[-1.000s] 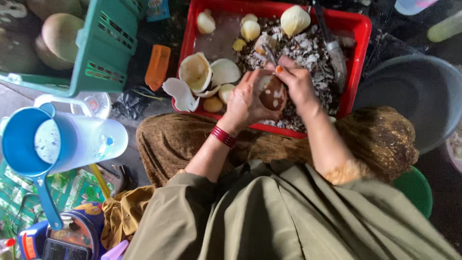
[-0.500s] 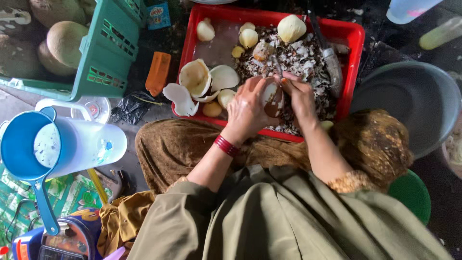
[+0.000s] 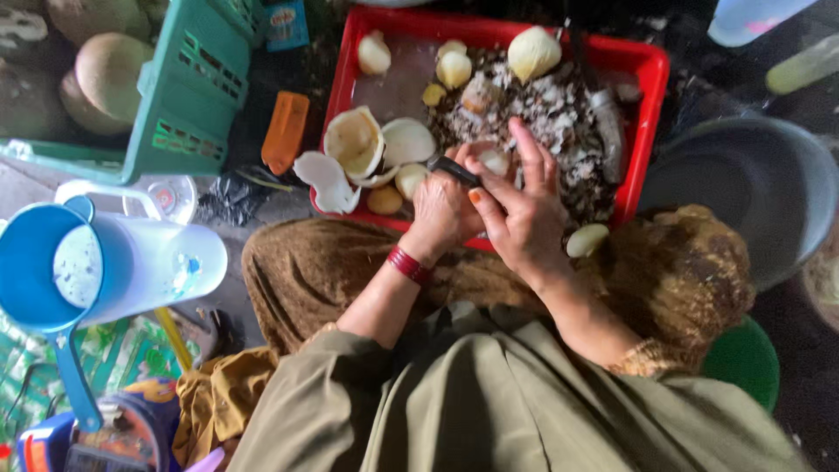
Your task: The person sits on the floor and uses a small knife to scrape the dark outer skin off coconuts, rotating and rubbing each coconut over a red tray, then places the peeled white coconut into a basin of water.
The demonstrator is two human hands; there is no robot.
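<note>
I saw the left hand (image 3: pixel 446 205) gripping a dark-handled knife (image 3: pixel 454 169), the right hand (image 3: pixel 523 218) apparently cupping a pale peeled coconut piece (image 3: pixel 495 161) above the red plastic tray (image 3: pixel 647 96).

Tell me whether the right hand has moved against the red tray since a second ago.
Yes. The right hand has slid toward the person, from over the shavings inside the red tray to its near rim, beside the left hand.

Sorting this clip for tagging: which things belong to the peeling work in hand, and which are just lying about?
In use:
- left hand with dark-handled knife
- right hand on pale coconut piece
- red tray holding peeled pieces, shell halves and shavings

Lying about:
- green crate
- orange block
- white jug
- blue funnel
- grey basin
</note>
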